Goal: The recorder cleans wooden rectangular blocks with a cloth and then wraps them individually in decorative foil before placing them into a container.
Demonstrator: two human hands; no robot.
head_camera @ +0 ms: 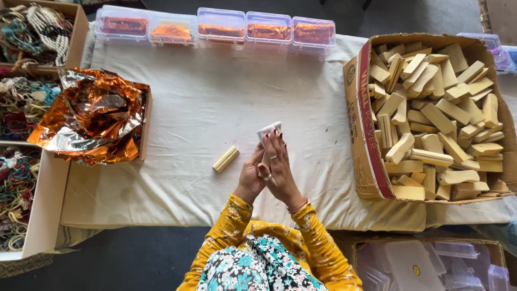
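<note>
A person in yellow sleeves is sitting at a table [215,102] covered in white cloth, seen from above. Near the centre of the frame, the two hands are pressing together around a small white-wrapped block [269,130]. The right hand [280,167] is lying over the top, fingers closing around the block; the left hand [250,175] is cupping it from beneath on the left side, fingers also curling in. The block's long axis is running from the palms toward the top of the frame, its wrapped end poking out past the fingertips.

Just left of the hands, a bare wooden block [225,159] is lying on the cloth, tilting diagonally, apart from both hands and nearer the left one. At right, a cardboard box [363,129] is holding many similar blocks. At upper left, crumpled orange foil [94,116] is sitting in a tray. Along the top edge, clear lidded boxes [221,26] are standing in a row. Trays of beads [21,102] are lining the left edge.
</note>
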